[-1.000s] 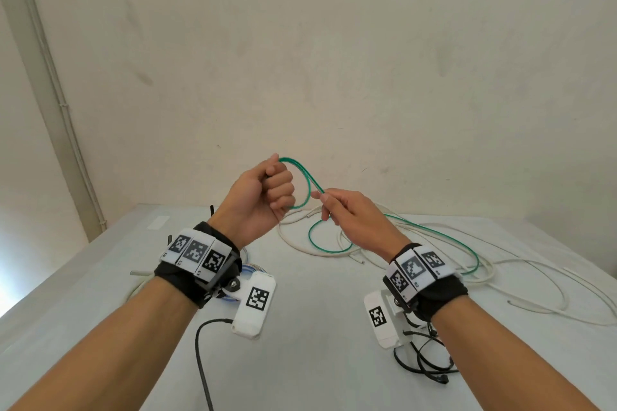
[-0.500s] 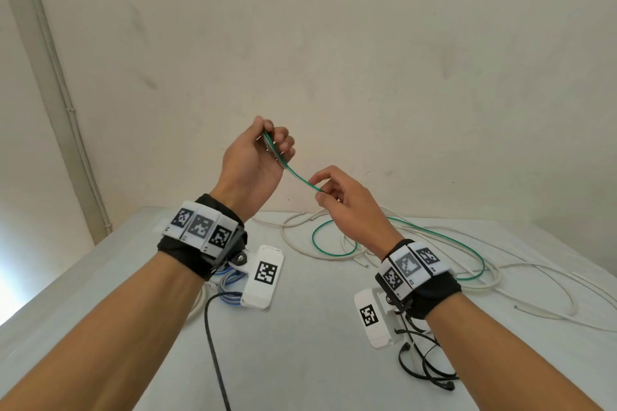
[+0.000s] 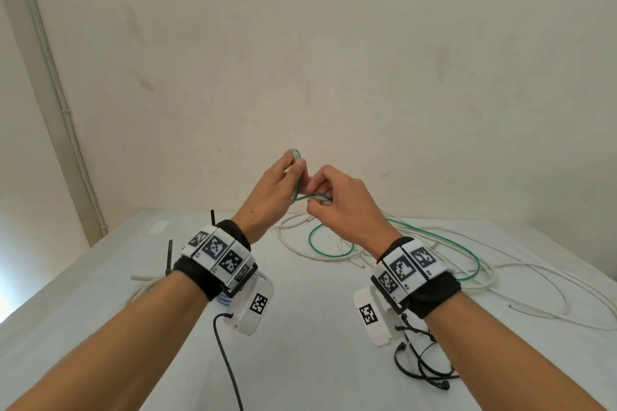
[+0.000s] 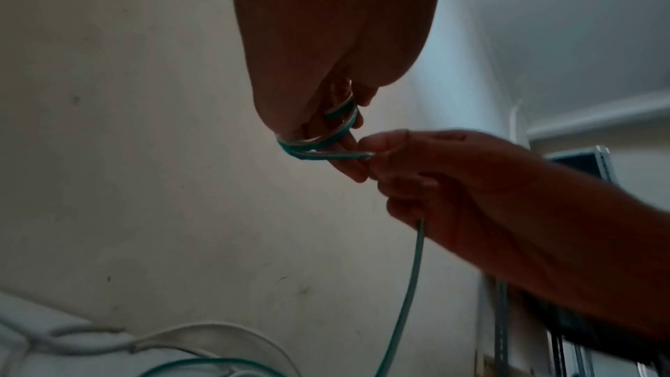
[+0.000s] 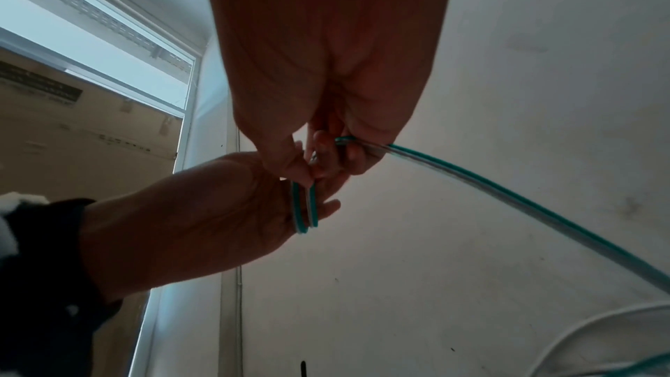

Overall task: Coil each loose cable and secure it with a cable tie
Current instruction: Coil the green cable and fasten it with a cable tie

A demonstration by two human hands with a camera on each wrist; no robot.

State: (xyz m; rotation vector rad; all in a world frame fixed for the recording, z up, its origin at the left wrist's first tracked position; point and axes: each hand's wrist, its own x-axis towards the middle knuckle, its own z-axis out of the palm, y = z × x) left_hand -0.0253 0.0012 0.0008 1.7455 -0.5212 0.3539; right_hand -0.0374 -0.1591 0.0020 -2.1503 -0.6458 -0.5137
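Observation:
A thin green cable point(image 3: 312, 197) is wound in two turns round the fingers of my left hand point(image 3: 293, 173), held up above the table. In the left wrist view the turns point(image 4: 315, 142) cross the fingers and the thumb holds the cable against them. My right hand point(image 3: 317, 200) is right beside it and pinches the cable point(image 5: 507, 191) between thumb and forefinger. From there the cable hangs down point(image 4: 409, 283) to a loose green loop point(image 3: 329, 255) on the table. The right wrist view shows both turns point(image 5: 304, 211) on my left hand point(image 5: 203, 211).
Several loose white cables point(image 3: 500, 280) sprawl over the far right of the grey table point(image 3: 300, 360). A tangle of thin black pieces point(image 3: 424, 374) lies under my right forearm. A coiled bundle point(image 3: 227, 299) sits below my left wrist. The wall stands close behind.
My left hand has opened out from a fist and risen, with the green cable now wound round its fingers. My right hand has come up close to it along the cable.

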